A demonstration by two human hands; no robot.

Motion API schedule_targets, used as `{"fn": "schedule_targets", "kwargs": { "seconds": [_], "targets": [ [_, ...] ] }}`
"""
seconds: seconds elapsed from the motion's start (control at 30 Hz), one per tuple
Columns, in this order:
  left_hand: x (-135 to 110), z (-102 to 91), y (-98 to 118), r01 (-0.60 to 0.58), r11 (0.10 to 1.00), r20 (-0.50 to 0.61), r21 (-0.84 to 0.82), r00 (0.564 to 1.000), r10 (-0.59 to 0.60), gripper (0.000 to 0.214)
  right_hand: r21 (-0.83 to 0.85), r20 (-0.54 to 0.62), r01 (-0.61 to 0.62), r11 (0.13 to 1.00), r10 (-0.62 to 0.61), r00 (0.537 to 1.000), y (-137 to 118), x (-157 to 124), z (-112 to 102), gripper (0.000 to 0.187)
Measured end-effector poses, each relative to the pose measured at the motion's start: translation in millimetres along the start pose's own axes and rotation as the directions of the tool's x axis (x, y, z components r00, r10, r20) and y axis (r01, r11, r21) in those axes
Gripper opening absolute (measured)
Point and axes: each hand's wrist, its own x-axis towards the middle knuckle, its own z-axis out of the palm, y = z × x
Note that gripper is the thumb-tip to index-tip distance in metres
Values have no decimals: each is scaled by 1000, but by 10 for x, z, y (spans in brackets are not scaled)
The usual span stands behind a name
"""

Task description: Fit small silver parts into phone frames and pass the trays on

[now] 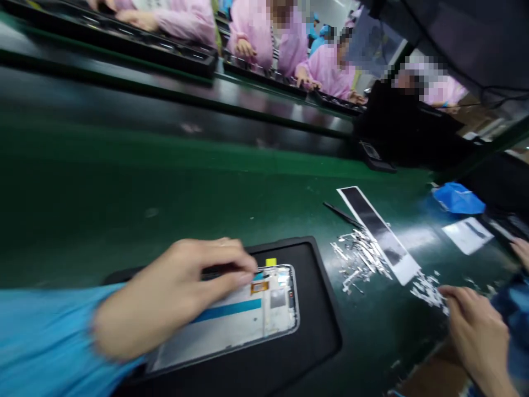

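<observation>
A phone frame (252, 317) with a white back, a blue strip and an orange flex part lies in a black tray (318, 325) on the green belt. My left hand (173, 292), in a blue sleeve, rests on the frame's upper edge with its fingers bent and pressed against it. At the lower right, my right hand (475, 325) has its fingers drawn together, with the tips touching a pile of small silvery scraps (427, 289). Whether they pinch a scrap is not visible.
More silvery scraps (359, 256) lie beside a long white-edged black strip (378, 231) and a thin black tool (343, 215). A blue bag (457, 198) and a white sheet (467, 234) lie at the right. Another hand (521, 251) shows at the right edge. People in pink coats work across the belt.
</observation>
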Motion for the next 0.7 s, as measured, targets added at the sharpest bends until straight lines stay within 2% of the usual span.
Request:
{"fn": "schedule_targets", "kwargs": {
  "seconds": [0.07, 0.13, 0.17, 0.2, 0.27, 0.3, 0.33, 0.4, 0.5, 0.6, 0.7],
  "targets": [
    [69, -12, 75, -46, 999, 18, 23, 999, 46, 16, 66, -25, 138, 988, -137, 990, -290, 59, 37, 32],
    [152, -7, 110, -31, 996, 14, 88, 999, 29, 13, 198, -116, 404, 893, -388, 914, -690, 114, 68, 25],
    [192, 0, 114, -13, 992, 8, 129, 1000, 12, 13, 266, -131, 532, 803, -517, 846, -915, 135, 71, 21],
    [227, 10, 111, -6, 986, 3, 168, 1000, 5, 12, 298, -156, 658, 692, -644, 749, -1141, 151, 66, 20],
    [275, 38, 101, -36, 974, 1, 222, 999, 36, 13, 291, -201, 811, 508, -796, 571, -1553, 170, 48, 18],
    [287, 55, 97, -56, 970, 10, 237, 998, 55, 13, 299, -214, 844, 445, -831, 514, -1719, 173, 46, 19],
    [291, 75, 95, -72, 967, 20, 246, 997, 69, 14, 313, -198, 857, 409, -855, 480, -1852, 171, 53, 20],
    [282, 120, 94, -91, 961, 40, 261, 996, 83, 14, 348, -178, 856, 381, -870, 460, -2014, 151, 99, 23],
    [251, 195, 92, -104, 941, 45, 321, 994, 95, 14, 308, -191, 871, 383, -872, 451, -2047, 103, 211, 26],
    [234, 252, 82, -120, 930, 26, 347, 993, 118, 15, 190, -182, 919, 344, -908, 378, -1968, 80, 290, 26],
    [227, 259, 76, -122, 948, 17, 293, 992, 123, 15, 146, -163, 945, 293, -935, 315, -1904, 88, 312, 23]
  ]
}}
